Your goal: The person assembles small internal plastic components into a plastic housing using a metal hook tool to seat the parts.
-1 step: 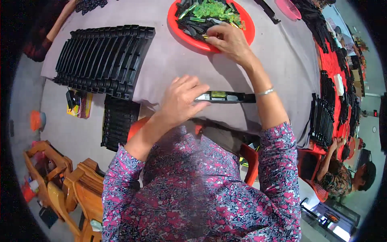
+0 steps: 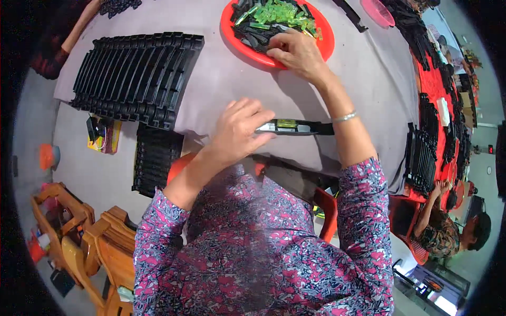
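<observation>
My left hand [image 2: 237,129] is closed round the left end of a long black plastic bar [image 2: 311,128], which looks like a spirit level body with a yellow-green window and pale parts in it. The bar lies crosswise near the table's front edge. Over the front rim of a round red tray [image 2: 328,52], my right hand [image 2: 298,52] has thumb and fingers pinched together among small pieces. What they hold, if anything, is hidden. Clear green blocks [image 2: 279,13] and small black pieces [image 2: 253,38] fill the tray.
A long row of black plastic bars [image 2: 137,79] stands on the left of the grey cloth-covered table [image 2: 237,84]. More bars [image 2: 158,158] are stacked lower down. Wooden chairs [image 2: 113,242] are at lower left. Another person [image 2: 448,226] is at far right; a co-worker's arm [image 2: 79,29] shows at upper left.
My right hand has shifted very slightly at the tray, and a yellow glint at its fingertips no longer shows. My left hand and the bar look unmoved.
</observation>
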`<state>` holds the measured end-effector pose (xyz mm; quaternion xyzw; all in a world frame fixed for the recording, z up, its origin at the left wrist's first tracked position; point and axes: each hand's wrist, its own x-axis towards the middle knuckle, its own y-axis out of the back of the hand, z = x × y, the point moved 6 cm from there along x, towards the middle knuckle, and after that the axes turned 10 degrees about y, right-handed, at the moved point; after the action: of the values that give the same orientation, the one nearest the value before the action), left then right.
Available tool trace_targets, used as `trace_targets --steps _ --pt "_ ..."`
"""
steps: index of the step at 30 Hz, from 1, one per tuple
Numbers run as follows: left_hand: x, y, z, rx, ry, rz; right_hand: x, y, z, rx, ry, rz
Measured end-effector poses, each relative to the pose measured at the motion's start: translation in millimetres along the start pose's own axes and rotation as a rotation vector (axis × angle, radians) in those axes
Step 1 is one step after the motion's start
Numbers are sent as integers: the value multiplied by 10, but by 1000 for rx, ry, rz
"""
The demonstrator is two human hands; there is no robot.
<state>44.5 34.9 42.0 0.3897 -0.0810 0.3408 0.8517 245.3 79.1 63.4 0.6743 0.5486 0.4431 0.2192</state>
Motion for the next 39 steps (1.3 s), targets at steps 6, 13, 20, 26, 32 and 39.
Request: trace_targets --steps 6,13,20,26,32,39 --pt "-9 -4 2 23 33 -45 169 -157 13 -138 112 -124" --pt "-12 14 8 -6 29 -40 -93 121 -63 -17 12 134" --pt "74 235 -45 -456 337 143 -744 228 -636 394 -217 3" --pt "95 142 80 -636 397 32 -1141 45 -798 698 -339 34" --pt "123 212 286 -525 338 0 -1266 38 -917 709 -374 80" --pt "181 360 498 -194 -64 197 -1430 201 -844 952 -518 114"
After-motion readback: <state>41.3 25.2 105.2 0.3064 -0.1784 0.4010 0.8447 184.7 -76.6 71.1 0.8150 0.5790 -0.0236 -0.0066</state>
